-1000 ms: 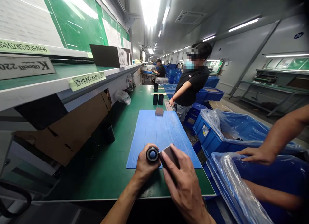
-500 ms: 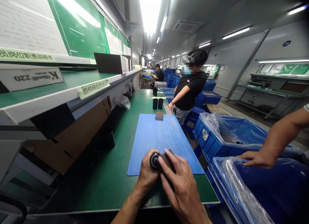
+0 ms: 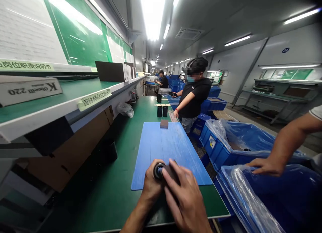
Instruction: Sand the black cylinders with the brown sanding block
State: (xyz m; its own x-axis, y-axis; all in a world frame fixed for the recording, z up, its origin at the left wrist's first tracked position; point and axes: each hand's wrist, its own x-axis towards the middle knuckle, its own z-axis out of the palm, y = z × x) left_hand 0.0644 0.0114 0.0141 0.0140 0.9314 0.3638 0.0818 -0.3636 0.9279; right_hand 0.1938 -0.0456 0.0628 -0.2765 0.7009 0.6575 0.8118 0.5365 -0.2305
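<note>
The left hand (image 3: 151, 182) was curled closed around a black cylinder (image 3: 159, 171) with a blue end. The right hand (image 3: 184, 199) held a dark flat piece (image 3: 173, 173) against it with spread fingers. Both hands were over a blue mat (image 3: 161, 149) on a green bench (image 3: 120, 159). A small brown block (image 3: 164, 124) lay at 12 o'clock, and a co-worker's hand (image 3: 266, 167) rested on a plastic-lined blue crate (image 3: 261, 189) at 3 o'clock.
</note>
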